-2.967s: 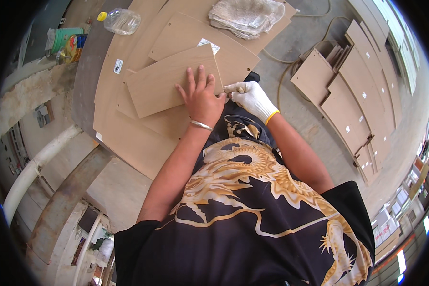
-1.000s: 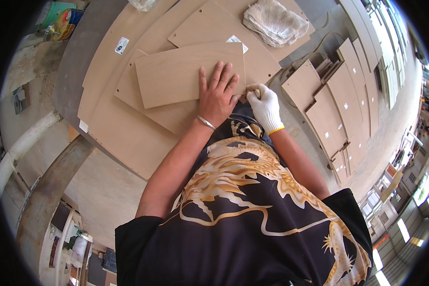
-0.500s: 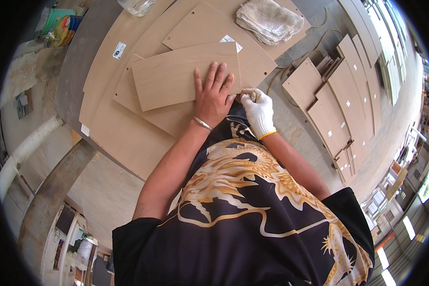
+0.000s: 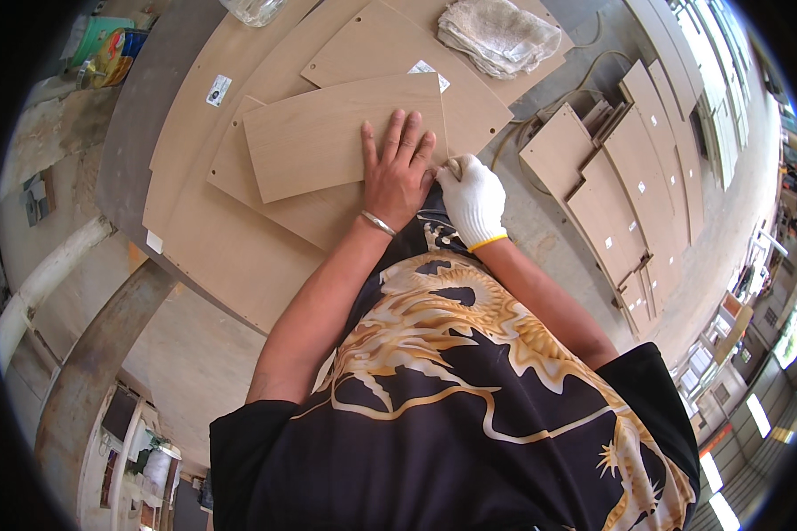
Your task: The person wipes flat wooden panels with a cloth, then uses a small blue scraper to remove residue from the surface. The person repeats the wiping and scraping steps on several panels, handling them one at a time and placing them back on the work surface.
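Observation:
A small wood-grain board lies on top of several larger panels. My bare left hand presses flat on its right part, fingers spread, a metal bangle at the wrist. At the board's near right corner is my right hand, in a white knitted glove with a yellow cuff. Its thumb and fingers are pinched together by the board's edge; whatever they hold is too small or hidden to name. Beneath lie a larger panel and another panel with corner holes and a white label.
A crumpled white cloth rests on the far panels, and a clear container stands at the far edge. To the right, stacks of labelled panels lie near a hose. A curved metal beam is at the left.
My gloved right hand has moved slightly left and up along the board's right edge. The left hand stays pressed on the board.

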Motion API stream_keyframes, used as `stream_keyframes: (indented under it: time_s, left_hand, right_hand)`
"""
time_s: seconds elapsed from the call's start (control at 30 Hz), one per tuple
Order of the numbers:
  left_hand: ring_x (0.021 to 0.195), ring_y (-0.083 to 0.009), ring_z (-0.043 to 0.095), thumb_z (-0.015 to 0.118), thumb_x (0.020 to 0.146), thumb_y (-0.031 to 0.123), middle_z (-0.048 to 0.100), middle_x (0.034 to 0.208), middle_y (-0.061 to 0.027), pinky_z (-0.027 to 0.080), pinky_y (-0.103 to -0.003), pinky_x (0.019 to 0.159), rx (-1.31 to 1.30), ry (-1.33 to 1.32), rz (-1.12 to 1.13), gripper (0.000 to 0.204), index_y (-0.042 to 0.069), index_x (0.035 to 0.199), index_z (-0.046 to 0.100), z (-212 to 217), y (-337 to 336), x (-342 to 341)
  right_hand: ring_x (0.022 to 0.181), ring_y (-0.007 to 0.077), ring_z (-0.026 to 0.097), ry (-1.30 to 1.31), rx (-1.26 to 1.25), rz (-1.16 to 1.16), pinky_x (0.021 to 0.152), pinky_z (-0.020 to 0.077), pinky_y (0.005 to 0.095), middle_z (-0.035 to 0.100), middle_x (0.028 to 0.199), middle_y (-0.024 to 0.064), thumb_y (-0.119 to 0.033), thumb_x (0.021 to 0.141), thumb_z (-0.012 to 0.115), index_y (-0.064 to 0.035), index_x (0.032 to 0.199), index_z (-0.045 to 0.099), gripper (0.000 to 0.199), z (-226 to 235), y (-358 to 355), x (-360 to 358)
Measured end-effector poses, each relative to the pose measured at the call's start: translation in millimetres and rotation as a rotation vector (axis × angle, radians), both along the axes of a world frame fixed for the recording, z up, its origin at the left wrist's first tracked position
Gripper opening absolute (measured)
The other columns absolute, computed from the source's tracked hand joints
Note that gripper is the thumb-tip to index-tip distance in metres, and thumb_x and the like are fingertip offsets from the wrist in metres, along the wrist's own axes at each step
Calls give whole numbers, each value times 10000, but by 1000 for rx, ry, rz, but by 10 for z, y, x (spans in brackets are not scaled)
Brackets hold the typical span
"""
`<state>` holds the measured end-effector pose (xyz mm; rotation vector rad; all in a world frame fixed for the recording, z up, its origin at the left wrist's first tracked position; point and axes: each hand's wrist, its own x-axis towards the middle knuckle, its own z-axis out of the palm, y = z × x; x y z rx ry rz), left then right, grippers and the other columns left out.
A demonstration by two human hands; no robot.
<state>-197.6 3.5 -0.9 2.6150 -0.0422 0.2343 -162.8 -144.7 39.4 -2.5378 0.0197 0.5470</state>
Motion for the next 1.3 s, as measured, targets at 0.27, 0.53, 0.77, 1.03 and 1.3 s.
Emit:
stream_keyframes:
  time_s: [0.27, 0.53, 0.77, 1.03, 1.3]
  left_hand:
    - [1578, -350, 329, 837, 815, 245, 461, 1646, -156, 130, -699, 1266, -20, 52, -6, 621, 65, 1387, 673, 53, 9, -2]
    - [1581, -360, 327, 844, 804, 254, 465, 1643, -166, 110, -682, 1277, -31, 47, 1, 641, 65, 1392, 671, 37, -2, 2]
    - [1583, -371, 321, 812, 839, 276, 458, 1646, -176, 97, -689, 1273, 33, 60, -28, 627, 65, 1409, 660, 21, 21, 7]
    - [1568, -410, 333, 818, 845, 367, 461, 1634, -206, 155, -737, 1236, 156, 84, 18, 643, 31, 1374, 675, 69, -97, 43]
    - [1567, -440, 333, 809, 871, 331, 478, 1618, -231, 164, -738, 1232, 203, 64, 2, 617, 7, 1377, 669, -6, -117, 54]
  right_hand:
    - [701, 45, 574, 238, 567, -298, 639, 478, 224, 718, 837, 4, -59, 984, 652, -12, 1130, 768, 193, -143, -245, -12]
    - [766, 182, 723, 194, 518, -275, 733, 556, 327, 768, 850, 97, -118, 949, 683, -16, 1067, 761, 174, -183, -196, 42]
    - [841, 358, 748, -27, 256, -106, 771, 577, 420, 764, 871, 174, -225, 922, 745, -69, 1022, 761, 186, -311, -125, -44]
    - [926, 160, 760, 254, 793, -290, 857, 579, 297, 802, 1002, 101, -70, 973, 707, -13, 1170, 746, 209, -438, -387, -144]
    - [902, 112, 707, 264, 809, -266, 847, 559, 267, 782, 978, 57, -19, 974, 668, 3, 1150, 760, 199, -482, -435, -46]
